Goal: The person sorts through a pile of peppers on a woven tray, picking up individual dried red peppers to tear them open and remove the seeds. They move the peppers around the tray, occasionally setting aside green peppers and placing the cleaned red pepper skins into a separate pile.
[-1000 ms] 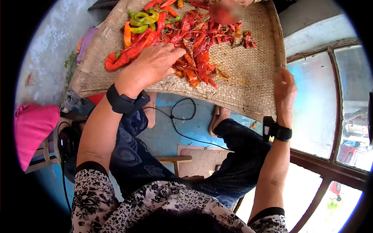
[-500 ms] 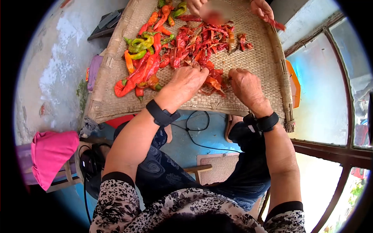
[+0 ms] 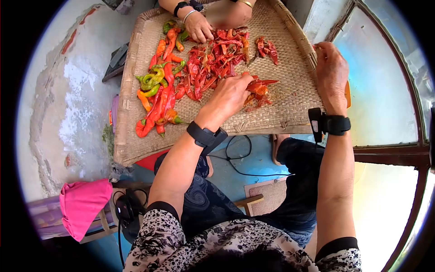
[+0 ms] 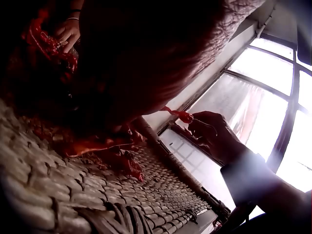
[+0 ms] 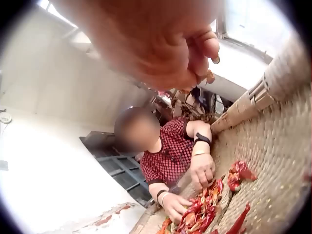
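My left hand (image 3: 226,99) reaches over the woven tray (image 3: 199,124), its bent fingers pinching at a dried red pepper (image 3: 267,82) by the near side of the pile. Its fingertips are partly hidden, and it looms dark in the left wrist view. Over the tray's right rim is my right hand (image 3: 332,75), fingers curled, a small red tip at them. The left wrist view shows this hand (image 4: 217,136) pinching a red pepper piece (image 4: 184,117). In the right wrist view the hand (image 5: 151,44) hangs above the tray, a small brownish bit at its fingertips.
Across the tray another person's hands (image 3: 198,26) touch the dried pepper pile (image 3: 217,59). Fresh red peppers (image 3: 158,106) and green ones (image 3: 152,81) lie left. Windows (image 3: 385,86) stand close on the right; a wall (image 3: 77,104) rises left. A cable (image 3: 229,158) lies below.
My right hand has moved from beside the left, over the tray, out to the right rim. My left hand stays at the peppers. The other person's hands have come in over the pile.
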`<state>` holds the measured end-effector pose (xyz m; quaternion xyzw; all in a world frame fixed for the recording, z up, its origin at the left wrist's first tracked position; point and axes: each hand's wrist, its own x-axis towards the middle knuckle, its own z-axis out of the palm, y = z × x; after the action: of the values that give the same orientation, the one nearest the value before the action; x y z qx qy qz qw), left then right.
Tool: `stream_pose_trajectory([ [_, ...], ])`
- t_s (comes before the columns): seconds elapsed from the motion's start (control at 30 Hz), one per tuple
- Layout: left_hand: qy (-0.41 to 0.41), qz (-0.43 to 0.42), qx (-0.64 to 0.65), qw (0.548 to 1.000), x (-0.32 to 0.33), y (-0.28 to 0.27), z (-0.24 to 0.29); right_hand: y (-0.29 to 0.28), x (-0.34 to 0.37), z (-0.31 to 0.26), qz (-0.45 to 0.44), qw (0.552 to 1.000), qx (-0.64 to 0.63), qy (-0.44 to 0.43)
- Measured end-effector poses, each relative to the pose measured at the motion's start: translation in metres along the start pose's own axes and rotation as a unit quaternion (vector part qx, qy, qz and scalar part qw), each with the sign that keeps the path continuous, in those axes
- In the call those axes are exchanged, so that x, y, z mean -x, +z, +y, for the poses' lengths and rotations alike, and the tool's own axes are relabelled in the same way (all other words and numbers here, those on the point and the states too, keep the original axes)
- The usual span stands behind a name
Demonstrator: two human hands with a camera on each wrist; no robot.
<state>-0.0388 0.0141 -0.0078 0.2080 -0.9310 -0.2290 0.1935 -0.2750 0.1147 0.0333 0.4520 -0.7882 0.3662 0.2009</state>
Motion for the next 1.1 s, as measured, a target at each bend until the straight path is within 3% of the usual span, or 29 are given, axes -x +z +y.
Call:
stream_pose_trajectory([
  [0.13,-0.012,0.026,0.019,0.999,0.004,-0.013,0.004,-0.003,0.009,0.012,0.029,0.998,0.057,-0.016],
  [0.23,-0.059,0.031,0.027,0.997,0.007,-0.025,0.008,0.022,0.030,-0.005,-0.135,0.980,-0.116,-0.089],
  [0.3,-0.045,0.050,0.023,0.997,0.008,-0.026,0.005,0.021,0.044,-0.036,-0.283,0.946,-0.039,-0.151],
  [0.37,-0.088,0.059,0.032,0.994,0.008,-0.034,0.012,0.035,0.049,-0.050,-0.304,0.939,-0.030,-0.158],
  [0.5,-0.070,0.078,0.041,0.994,0.010,-0.041,0.014,0.062,0.055,-0.054,-0.349,0.919,-0.036,-0.181],
  [0.57,-0.101,0.071,0.009,0.992,0.011,-0.045,0.016,0.071,0.059,-0.055,-0.332,0.927,-0.038,-0.169],
  [0.63,-0.088,0.081,-0.014,0.993,0.014,-0.048,0.013,0.069,0.049,-0.059,-0.371,0.914,0.009,-0.165],
  [0.7,-0.076,0.092,-0.033,0.992,0.017,-0.051,0.013,0.058,0.038,-0.061,-0.333,0.931,0.027,-0.149],
  [0.93,-0.068,0.092,-0.101,0.988,0.031,-0.058,0.005,0.030,0.034,-0.046,-0.202,0.958,-0.120,-0.167],
  [1.1,-0.078,0.083,-0.112,0.987,0.033,-0.059,0.005,0.035,0.033,-0.031,-0.226,0.958,-0.095,-0.146],
])
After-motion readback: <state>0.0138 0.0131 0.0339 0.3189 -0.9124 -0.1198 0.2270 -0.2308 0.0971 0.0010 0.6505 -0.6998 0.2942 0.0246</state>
